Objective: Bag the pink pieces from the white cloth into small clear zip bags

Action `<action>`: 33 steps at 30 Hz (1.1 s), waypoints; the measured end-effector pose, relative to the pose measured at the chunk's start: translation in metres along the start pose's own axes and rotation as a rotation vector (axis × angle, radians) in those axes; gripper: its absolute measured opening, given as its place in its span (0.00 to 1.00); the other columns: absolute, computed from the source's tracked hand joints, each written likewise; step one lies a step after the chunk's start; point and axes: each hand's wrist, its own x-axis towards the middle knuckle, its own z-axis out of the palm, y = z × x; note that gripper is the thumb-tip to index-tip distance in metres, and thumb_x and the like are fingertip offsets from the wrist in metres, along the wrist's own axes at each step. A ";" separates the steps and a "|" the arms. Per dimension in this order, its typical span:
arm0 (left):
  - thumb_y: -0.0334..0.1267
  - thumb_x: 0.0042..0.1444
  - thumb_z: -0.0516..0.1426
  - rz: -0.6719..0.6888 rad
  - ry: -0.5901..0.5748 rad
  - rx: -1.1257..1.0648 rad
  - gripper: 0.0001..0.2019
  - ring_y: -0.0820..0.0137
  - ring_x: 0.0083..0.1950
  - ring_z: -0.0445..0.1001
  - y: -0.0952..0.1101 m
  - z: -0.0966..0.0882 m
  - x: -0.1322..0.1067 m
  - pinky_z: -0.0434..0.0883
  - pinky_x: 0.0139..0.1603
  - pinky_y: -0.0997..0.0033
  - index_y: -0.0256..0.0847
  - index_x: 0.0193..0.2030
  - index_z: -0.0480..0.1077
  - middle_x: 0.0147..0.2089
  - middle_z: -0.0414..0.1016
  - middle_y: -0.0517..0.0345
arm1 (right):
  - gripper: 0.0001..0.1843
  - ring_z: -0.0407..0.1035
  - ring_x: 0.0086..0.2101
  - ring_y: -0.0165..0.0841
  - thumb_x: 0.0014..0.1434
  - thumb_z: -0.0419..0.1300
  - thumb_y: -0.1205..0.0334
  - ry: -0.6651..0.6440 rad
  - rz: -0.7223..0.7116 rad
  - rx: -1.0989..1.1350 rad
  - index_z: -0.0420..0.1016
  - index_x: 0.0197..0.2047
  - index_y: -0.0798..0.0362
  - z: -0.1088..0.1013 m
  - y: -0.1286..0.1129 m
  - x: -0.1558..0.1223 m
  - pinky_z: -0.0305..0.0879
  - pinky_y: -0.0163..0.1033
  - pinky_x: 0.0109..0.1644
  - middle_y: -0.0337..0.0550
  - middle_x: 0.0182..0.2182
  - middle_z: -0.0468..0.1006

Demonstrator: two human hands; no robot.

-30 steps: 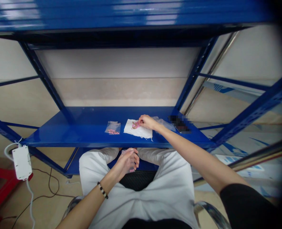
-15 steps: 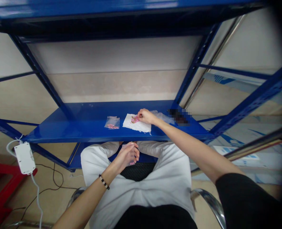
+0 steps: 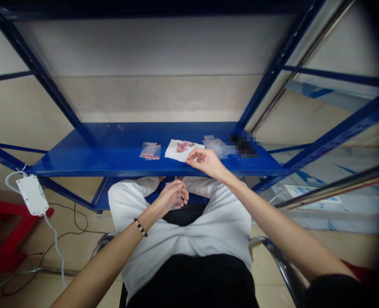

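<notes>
A white tissue or cloth (image 3: 173, 150) lies on the blue steel shelf (image 3: 80, 158), with a cluster of small pink and brown pieces (image 3: 182, 147) on it. My right hand (image 3: 204, 161) hovers at the cloth's front right corner, apart from the cluster. Its fingers curl toward the thumb, and anything tiny between them is hidden. Below the shelf, above my lap, my left hand (image 3: 174, 196) is closed on a small clear plastic bag (image 3: 168, 185). A clear zip bag (image 3: 150, 151) holding pink pieces lies left of the cloth.
A crumpled clear plastic bag (image 3: 215, 147) and a pixelated dark object (image 3: 243, 145) lie right of the cloth. Blue shelf uprights (image 3: 272, 72) rise on both sides. A white box (image 3: 32, 195) with a cable hangs at left, above a red stand (image 3: 0, 231).
My right hand has lifted off the pink cluster and moved toward me, to the cloth's front corner. The view has tilted, so the shelf sits higher in the frame. My left hand has barely moved.
</notes>
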 end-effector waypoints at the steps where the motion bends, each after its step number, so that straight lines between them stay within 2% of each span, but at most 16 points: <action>1: 0.51 0.56 0.60 -0.001 -0.010 0.011 0.18 0.72 0.27 0.72 -0.002 0.000 -0.001 0.65 0.26 0.76 0.38 0.40 0.64 0.29 0.73 0.56 | 0.11 0.69 0.29 0.30 0.55 0.65 0.55 -0.023 0.026 0.043 0.76 0.34 0.55 0.010 -0.006 -0.018 0.62 0.34 0.32 0.43 0.30 0.79; 5: 0.49 0.55 0.62 -0.014 -0.056 0.105 0.18 0.73 0.29 0.73 -0.008 -0.003 -0.003 0.66 0.28 0.76 0.36 0.41 0.67 0.31 0.73 0.55 | 0.12 0.69 0.28 0.30 0.55 0.66 0.53 0.009 0.165 0.270 0.75 0.35 0.54 0.039 -0.016 -0.076 0.63 0.35 0.32 0.41 0.29 0.77; 8: 0.47 0.53 0.64 -0.018 -0.060 0.247 0.18 0.73 0.29 0.73 -0.012 -0.005 -0.003 0.66 0.29 0.75 0.34 0.41 0.69 0.30 0.74 0.55 | 0.13 0.69 0.27 0.30 0.54 0.68 0.54 0.069 0.229 0.335 0.75 0.35 0.54 0.047 -0.013 -0.093 0.61 0.35 0.30 0.40 0.28 0.77; 11: 0.46 0.52 0.65 -0.038 -0.049 0.370 0.17 0.74 0.28 0.72 -0.013 -0.004 -0.001 0.66 0.30 0.75 0.33 0.40 0.71 0.29 0.74 0.55 | 0.12 0.67 0.26 0.29 0.54 0.67 0.54 0.065 0.239 0.289 0.76 0.35 0.53 0.049 -0.010 -0.096 0.58 0.34 0.28 0.40 0.28 0.77; 16: 0.45 0.49 0.67 -0.058 -0.053 0.396 0.17 0.72 0.29 0.73 -0.016 -0.005 0.002 0.67 0.31 0.75 0.32 0.38 0.73 0.29 0.74 0.53 | 0.09 0.65 0.26 0.29 0.57 0.65 0.55 -0.070 0.196 0.145 0.80 0.35 0.52 0.051 -0.008 -0.096 0.58 0.35 0.30 0.39 0.26 0.77; 20: 0.44 0.50 0.67 -0.096 -0.077 0.315 0.17 0.72 0.29 0.73 -0.021 -0.009 0.001 0.69 0.32 0.74 0.31 0.40 0.74 0.29 0.75 0.53 | 0.11 0.67 0.29 0.32 0.58 0.64 0.53 -0.057 0.164 0.083 0.83 0.37 0.51 0.050 -0.006 -0.099 0.62 0.37 0.34 0.41 0.28 0.78; 28: 0.44 0.51 0.66 -0.155 -0.126 0.112 0.16 0.69 0.32 0.75 -0.021 -0.005 -0.006 0.72 0.35 0.70 0.31 0.36 0.74 0.32 0.74 0.51 | 0.12 0.68 0.29 0.32 0.61 0.61 0.53 -0.095 0.166 0.040 0.82 0.35 0.52 0.048 -0.009 -0.099 0.62 0.37 0.34 0.42 0.28 0.79; 33: 0.43 0.53 0.65 -0.171 -0.128 0.060 0.14 0.69 0.32 0.75 -0.025 -0.005 -0.006 0.72 0.35 0.71 0.31 0.34 0.73 0.32 0.74 0.50 | 0.16 0.70 0.28 0.34 0.64 0.57 0.52 -0.129 0.154 0.075 0.80 0.32 0.52 0.049 -0.015 -0.099 0.63 0.38 0.36 0.41 0.24 0.77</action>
